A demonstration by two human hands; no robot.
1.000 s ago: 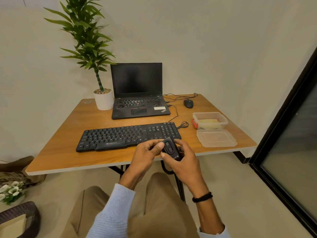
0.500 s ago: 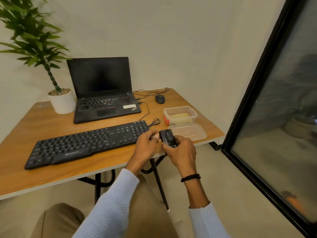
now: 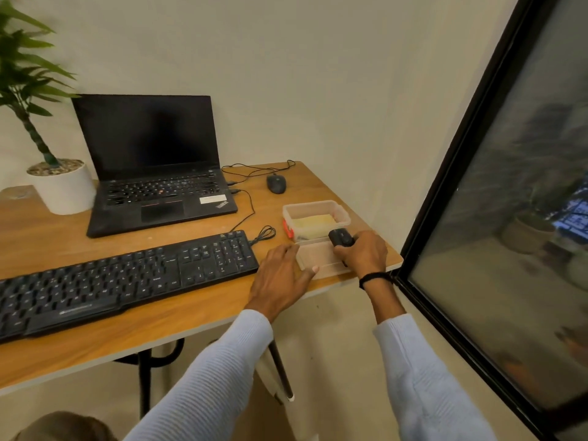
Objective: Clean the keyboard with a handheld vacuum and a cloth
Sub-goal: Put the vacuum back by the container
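Keyboard (image 3: 127, 281): lying flat on the wooden table (image 3: 159, 329), just to the left of the left hand (image 3: 280, 278), with its right end sitting close beside the knuckles and its cable looping just beyond the fingertips.

Head view, left hand: reaching forward palm down, fingers straight and slightly spread, holding nothing. Thumb lying over the near left corner of a clear plastic lid (image 3: 321, 259); touching it or not, impossible to tell.

Right hand (image 3: 362, 253): curling round a small black handheld vacuum (image 3: 341, 237) and gripping it from the right, the vacuum's rounded top sticking out past the fingers. Hovering over or resting on the far edge of the lid; cannot tell which. Wearing a black band (image 3: 375, 277) at the wrist.

Just beyond the right hand: an open clear container (image 3: 342, 214) standing on the table, holding a yellow cloth (image 3: 313, 222).

Farther beyond both hands: a black mouse (image 3: 276, 183) sitting near the table's far edge.

Beyond the left hand and to its left: an open laptop (image 3: 159, 173) showing a dark screen, with a white plant pot (image 3: 63, 186) standing just past it.

Right of the right hand: a dark-framed glass pane (image 3: 509, 218).
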